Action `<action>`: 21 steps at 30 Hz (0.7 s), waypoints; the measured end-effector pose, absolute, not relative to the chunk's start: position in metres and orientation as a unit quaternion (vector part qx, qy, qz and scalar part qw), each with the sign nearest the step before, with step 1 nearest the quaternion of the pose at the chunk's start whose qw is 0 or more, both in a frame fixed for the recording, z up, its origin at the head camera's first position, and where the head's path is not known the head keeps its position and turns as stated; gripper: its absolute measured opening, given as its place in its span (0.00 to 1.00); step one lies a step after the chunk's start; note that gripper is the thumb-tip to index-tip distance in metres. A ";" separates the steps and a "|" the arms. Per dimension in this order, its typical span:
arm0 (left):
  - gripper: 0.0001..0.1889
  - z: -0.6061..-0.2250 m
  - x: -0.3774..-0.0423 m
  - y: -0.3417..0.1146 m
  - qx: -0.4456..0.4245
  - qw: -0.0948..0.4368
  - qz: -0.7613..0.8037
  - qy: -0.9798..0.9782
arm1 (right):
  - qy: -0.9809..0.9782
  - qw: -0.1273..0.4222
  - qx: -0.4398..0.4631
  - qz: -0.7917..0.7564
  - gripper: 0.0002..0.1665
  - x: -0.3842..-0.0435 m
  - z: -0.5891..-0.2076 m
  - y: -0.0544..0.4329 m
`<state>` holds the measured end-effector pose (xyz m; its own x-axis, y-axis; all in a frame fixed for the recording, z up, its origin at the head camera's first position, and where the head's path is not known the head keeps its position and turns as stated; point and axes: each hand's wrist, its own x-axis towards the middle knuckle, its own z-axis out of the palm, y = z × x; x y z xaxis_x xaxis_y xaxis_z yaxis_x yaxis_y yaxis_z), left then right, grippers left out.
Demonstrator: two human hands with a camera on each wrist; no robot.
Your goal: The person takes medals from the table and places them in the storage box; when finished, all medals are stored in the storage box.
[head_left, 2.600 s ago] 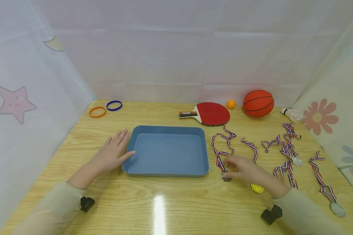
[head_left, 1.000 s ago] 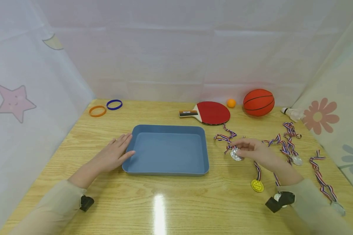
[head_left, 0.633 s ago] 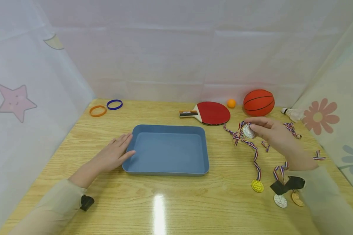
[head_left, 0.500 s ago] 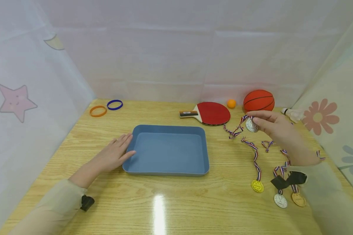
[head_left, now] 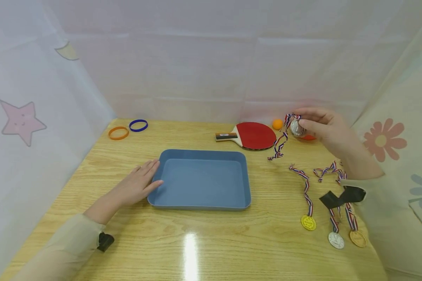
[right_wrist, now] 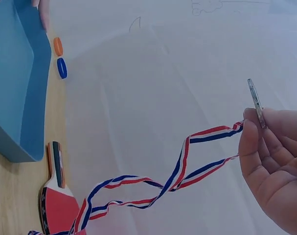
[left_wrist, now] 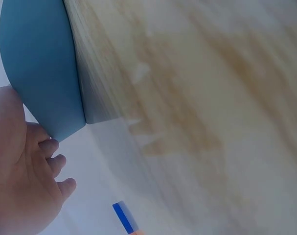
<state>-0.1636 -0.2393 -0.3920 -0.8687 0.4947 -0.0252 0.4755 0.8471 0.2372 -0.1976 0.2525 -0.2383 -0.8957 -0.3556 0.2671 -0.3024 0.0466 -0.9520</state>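
Right hand [head_left: 329,128] pinches medal [head_left: 296,128] — ball [head_left: 309,137] mostly hidden.

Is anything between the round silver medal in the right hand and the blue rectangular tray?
Nothing tall shows. A red-faced table-tennis paddle lies flat near the direct line from the round silver medal to the blue rectangular tray. The medal's striped red-and-blue ribbon hangs close by and might brush it.
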 end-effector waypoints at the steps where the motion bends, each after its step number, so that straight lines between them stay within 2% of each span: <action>1: 0.37 -0.392 -0.164 -0.239 0.253 0.042 0.112 0.960 | 0.719 0.017 -0.233 -0.654 0.16 -0.198 -0.235 0.250; 8: 0.37 -0.391 -0.164 -0.239 0.253 0.040 0.111 0.960 | 0.706 0.005 -0.227 -0.671 0.16 -0.196 -0.211 0.227; 21: 0.38 -0.392 -0.164 -0.238 0.250 0.041 0.112 0.961 | 0.684 -0.002 -0.296 -0.667 0.15 -0.200 -0.182 0.174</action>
<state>-0.1637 -0.2381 -0.3921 -0.8719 0.4892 -0.0233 0.4708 0.8503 0.2354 -0.2001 0.1740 -0.1820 -0.8247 -0.4024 0.3976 -0.4075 -0.0649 -0.9109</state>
